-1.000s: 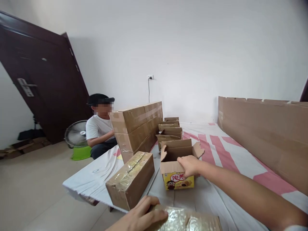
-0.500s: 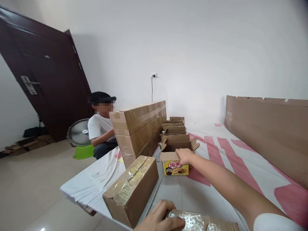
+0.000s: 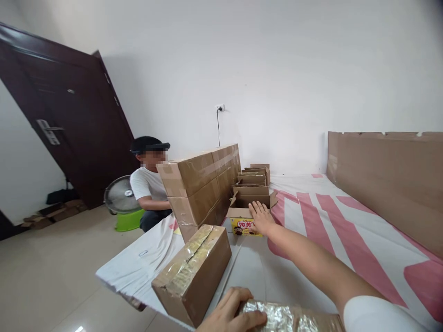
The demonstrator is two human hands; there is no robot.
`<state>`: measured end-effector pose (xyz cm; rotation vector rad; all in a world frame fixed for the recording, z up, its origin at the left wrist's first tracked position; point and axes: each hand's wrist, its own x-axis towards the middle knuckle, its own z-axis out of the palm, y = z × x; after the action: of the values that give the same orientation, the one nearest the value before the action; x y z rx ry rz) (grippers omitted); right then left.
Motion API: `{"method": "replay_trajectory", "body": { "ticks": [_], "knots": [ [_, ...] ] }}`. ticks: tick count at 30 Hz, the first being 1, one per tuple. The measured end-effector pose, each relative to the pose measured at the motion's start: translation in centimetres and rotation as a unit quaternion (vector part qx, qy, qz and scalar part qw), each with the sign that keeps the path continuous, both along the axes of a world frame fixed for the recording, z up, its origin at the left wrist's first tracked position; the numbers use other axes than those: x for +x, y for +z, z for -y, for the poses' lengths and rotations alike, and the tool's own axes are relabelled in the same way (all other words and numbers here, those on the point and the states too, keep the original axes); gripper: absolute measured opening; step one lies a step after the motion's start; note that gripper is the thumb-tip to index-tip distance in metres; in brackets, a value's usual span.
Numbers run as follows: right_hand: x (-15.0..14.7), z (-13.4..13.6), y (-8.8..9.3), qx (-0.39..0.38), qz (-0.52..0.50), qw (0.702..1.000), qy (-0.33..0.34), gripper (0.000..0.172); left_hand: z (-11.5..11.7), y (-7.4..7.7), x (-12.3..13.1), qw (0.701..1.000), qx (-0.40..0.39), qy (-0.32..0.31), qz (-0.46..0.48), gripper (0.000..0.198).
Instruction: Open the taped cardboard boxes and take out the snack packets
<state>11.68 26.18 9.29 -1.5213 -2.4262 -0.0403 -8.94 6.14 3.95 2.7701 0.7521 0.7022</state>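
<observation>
My right hand (image 3: 262,218) rests on the front of an open snack carton (image 3: 242,226), yellow with printed characters and a cartoon figure. Its fingers are spread and stretched over the carton's top edge, with the thumb low on the printed face. The carton's brown flaps stand up, and its inside is mostly hidden. At the bottom, my left hand (image 3: 231,311) is closed over the left end of a taped cardboard box (image 3: 294,318), thumb on the shiny tape. Beside it on the left lies another taped cardboard box (image 3: 197,267).
Several open cartons (image 3: 254,177) line up behind the snack carton. A stack of sealed boxes (image 3: 197,184) stands left of them. Across the table crouches a person (image 3: 150,184) near a fan (image 3: 121,193). A cardboard panel (image 3: 384,180) borders the cloth-covered table (image 3: 311,276) on the right.
The snack carton has shifted away from me, closer to the row behind it. My right hand has gone from gripping its edge to spread fingers. My left hand stays on its box.
</observation>
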Motion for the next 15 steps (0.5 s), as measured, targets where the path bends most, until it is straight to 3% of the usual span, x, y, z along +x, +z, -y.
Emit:
{"method": "replay_trajectory", "body": {
  "ticks": [2,6,8,10,15],
  "knots": [
    [1.6,1.3,0.6,0.001,-0.032,0.999,0.036,0.08,0.9,2.0,0.2,0.999,-0.049,0.017,-0.006,0.042],
    [7.0,5.8,1.5,-0.029,-0.1,0.992,0.067,0.051,1.9,5.4,1.5,0.992,-0.124,0.024,-0.007,0.065],
    [10.4,9.2,1.3,-0.057,-0.136,0.988,0.054,0.039,1.8,6.1,2.8,0.988,-0.153,0.019,-0.021,0.088],
    [13.8,13.0,0.9,-0.085,-0.168,0.982,0.031,0.039,1.5,6.5,4.5,0.984,-0.174,0.018,-0.034,0.101],
    [21.3,22.5,-0.5,-0.117,-0.185,0.973,-0.072,0.043,0.9,7.0,8.8,0.981,-0.183,-0.023,-0.057,0.104]
  ]
}}
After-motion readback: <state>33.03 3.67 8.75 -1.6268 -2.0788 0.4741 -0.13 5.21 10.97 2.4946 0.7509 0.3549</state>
